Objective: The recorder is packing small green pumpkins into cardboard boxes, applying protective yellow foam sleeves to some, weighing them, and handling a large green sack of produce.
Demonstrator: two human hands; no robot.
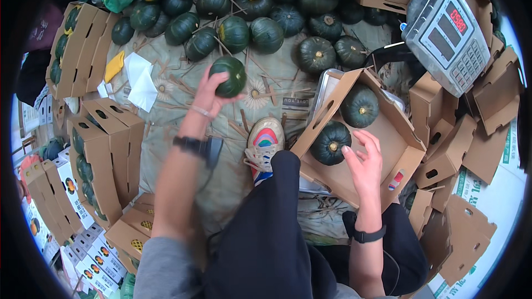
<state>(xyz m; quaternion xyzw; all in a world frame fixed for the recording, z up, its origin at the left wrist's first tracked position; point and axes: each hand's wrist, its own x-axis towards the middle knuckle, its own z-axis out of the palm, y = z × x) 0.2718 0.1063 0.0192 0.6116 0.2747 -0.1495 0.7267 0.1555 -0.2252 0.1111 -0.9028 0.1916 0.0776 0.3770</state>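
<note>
My left hand is closed around a dark green pumpkin, held up over the cloth in front of my shoe. On the right, an open cardboard box rests tilted on the metal platform of a scale. Two green pumpkins lie inside it along its left side: a farther pumpkin and a nearer pumpkin. My right hand is over the box with its fingers apart, the thumb close to the nearer pumpkin. No object shows in that hand.
A heap of green pumpkins covers the far side of the patterned cloth. The scale's lit display head stands at the far right. Empty cardboard boxes crowd the right; packed boxes stand stacked on the left.
</note>
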